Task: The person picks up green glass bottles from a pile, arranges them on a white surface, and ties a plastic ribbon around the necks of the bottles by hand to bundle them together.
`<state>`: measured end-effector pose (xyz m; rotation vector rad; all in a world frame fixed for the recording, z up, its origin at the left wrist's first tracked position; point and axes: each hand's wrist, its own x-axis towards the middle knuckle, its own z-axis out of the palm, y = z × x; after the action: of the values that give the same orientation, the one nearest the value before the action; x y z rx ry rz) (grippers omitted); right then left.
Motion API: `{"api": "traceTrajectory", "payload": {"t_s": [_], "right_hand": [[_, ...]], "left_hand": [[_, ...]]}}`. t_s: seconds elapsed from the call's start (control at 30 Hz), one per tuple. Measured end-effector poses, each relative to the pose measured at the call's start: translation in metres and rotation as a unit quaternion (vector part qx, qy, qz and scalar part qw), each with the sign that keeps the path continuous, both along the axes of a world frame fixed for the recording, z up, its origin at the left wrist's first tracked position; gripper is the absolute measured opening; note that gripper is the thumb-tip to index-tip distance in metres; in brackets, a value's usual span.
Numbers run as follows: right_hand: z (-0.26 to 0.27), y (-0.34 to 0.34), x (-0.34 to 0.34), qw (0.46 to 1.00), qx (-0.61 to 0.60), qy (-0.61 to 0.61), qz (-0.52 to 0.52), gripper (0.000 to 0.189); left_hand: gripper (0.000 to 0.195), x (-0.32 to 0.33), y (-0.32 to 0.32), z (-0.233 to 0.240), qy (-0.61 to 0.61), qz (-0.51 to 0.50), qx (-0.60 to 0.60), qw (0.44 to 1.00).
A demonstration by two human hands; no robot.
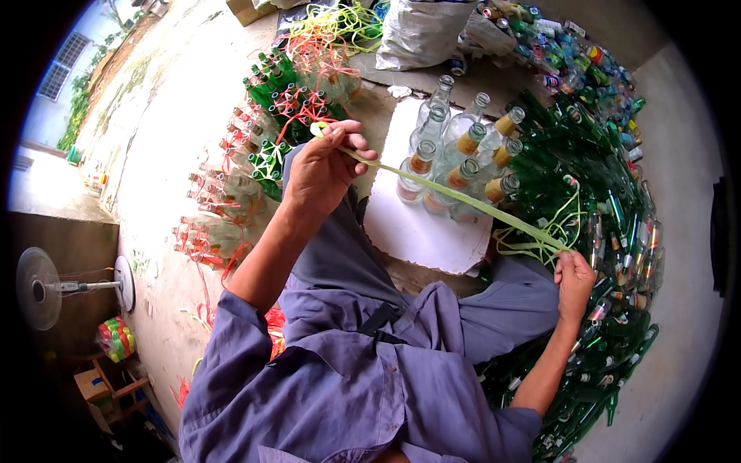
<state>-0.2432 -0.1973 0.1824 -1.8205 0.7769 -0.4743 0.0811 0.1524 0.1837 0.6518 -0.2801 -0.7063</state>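
Note:
A yellow-green plastic strap (463, 195) stretches between my two hands, above the white board (431, 246). My left hand (327, 159), raised on the left, has its fingers closed on one end. On the right, my right hand (573, 275) pinches the strap between thumb and fingers, and loose loops of it lie just above that hand. Several clear glass bottles (410, 188), some with orange labels on their necks, stand upright in a group on the board, partly behind the strap. The board lies before me between my legs.
Green glass bottles (625, 341) are heaped along my right side. Tied bundles of clear bottles (231, 188) and green bottles (281, 69) stand at left. A white woven sack (422, 35) and a heap of cans and plastic bottles (584, 63) are beyond. A fan (40, 289) stands far left.

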Motion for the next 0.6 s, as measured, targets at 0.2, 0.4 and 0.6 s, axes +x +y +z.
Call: {"api": "traceTrajectory", "payload": {"t_s": [0.2,0.4,0.6], "right_hand": [[-0.005,-0.049,-0.011,0.993,-0.080,0.013,-0.083,0.023],[-0.014,-0.096,-0.034,0.979,-0.047,-0.044,-0.194,0.023],[-0.013,-0.080,-0.025,0.981,-0.002,-0.056,-0.184,0.024]], "left_hand": [[0.032,0.010,0.003,0.016,-0.029,0.001,-0.004,1.000],[0.037,0.004,-0.003,0.025,-0.071,0.038,0.078,0.994],[0.043,0.004,-0.009,0.048,-0.293,0.053,0.324,0.898]]}}
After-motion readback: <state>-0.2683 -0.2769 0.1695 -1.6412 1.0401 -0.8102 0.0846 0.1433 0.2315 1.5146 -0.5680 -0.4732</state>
